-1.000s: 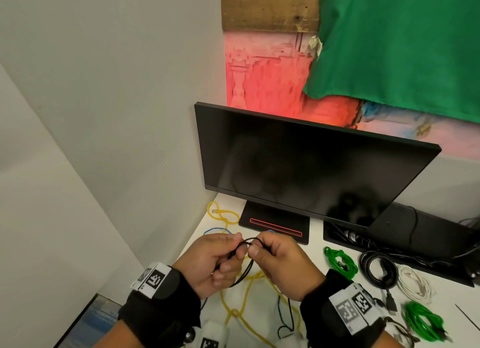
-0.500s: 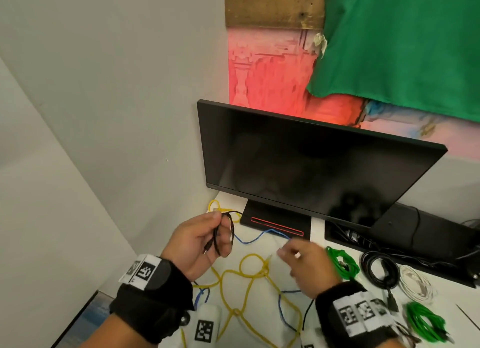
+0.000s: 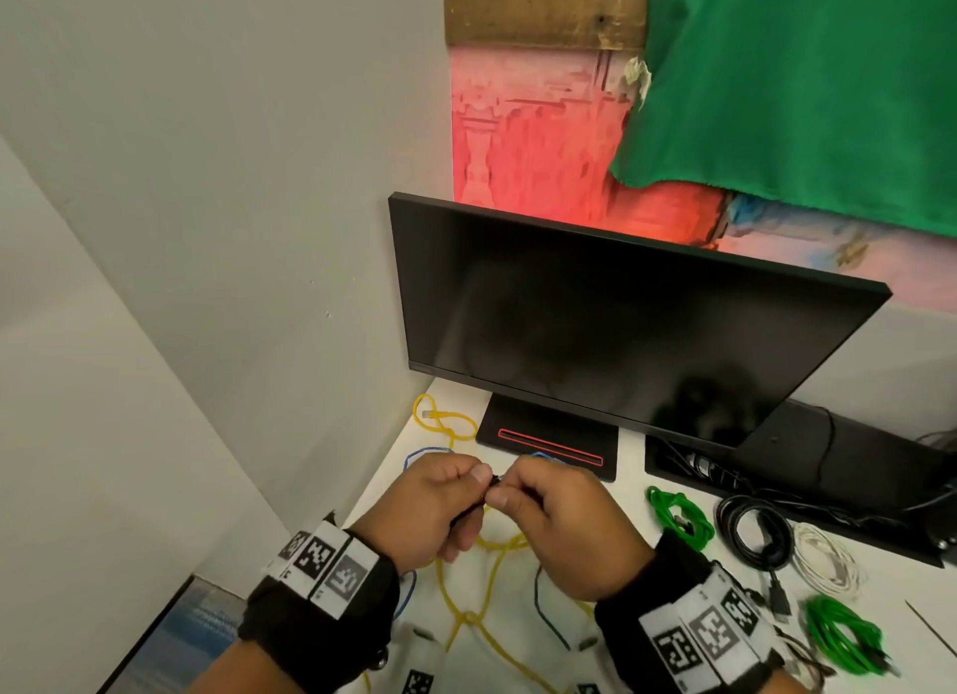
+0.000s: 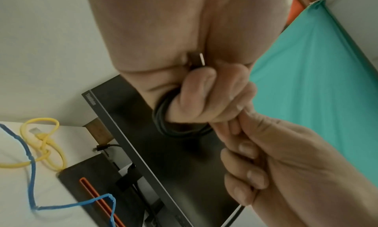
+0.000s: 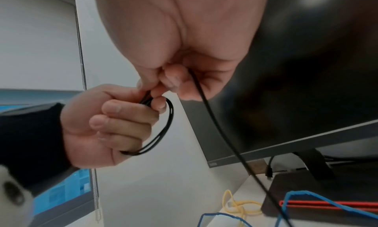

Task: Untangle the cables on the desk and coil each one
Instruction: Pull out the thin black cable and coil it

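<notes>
Low centre of the head view, above the desk (image 3: 632, 491), the left hand (image 3: 430, 512) grips a small coil of black cable (image 5: 161, 130) in curled fingers, and the right hand (image 3: 559, 528) pinches the free strand beside it. It looks thin, light and floppy, so best held where the loops cross.

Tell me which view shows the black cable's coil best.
The right wrist view: the black cable loops show openly in the left hand. The left wrist view shows them partly behind fingers; the head view shows only a sliver between both hands.
</notes>
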A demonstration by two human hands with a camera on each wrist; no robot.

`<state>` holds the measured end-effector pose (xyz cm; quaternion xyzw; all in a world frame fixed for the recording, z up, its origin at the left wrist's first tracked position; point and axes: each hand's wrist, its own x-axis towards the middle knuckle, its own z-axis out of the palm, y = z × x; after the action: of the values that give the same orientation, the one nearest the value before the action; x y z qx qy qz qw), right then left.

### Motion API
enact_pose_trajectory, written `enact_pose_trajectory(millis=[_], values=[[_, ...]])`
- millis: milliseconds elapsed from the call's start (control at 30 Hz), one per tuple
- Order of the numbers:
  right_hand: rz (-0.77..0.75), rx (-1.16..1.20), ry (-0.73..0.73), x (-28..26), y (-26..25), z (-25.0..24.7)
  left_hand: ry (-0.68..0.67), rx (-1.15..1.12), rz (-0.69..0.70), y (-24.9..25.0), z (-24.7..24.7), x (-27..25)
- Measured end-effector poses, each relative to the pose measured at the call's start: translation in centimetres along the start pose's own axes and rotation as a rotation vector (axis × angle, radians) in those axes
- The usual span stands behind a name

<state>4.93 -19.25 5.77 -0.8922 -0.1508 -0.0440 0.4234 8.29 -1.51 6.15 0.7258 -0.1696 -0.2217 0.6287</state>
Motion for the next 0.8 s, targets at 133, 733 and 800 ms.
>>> enact_pose_trajectory(millis=[133,733,800], values=[[0.061,-0.026,0.094,0.0,0.7,0.1,-0.079,-0.008,-0.082,0.4,-0.4,0.1],[0.307,0.612,-0.091,-0.3,4.0,-1.6,0.019,-0.811,-0.175,0.4,-1.6,0.1],[0.373,0.605,-0.086,-0.9,5.5,-2.3,0.069,-0.886,-0.147,0.4,-2.7,0.0]])
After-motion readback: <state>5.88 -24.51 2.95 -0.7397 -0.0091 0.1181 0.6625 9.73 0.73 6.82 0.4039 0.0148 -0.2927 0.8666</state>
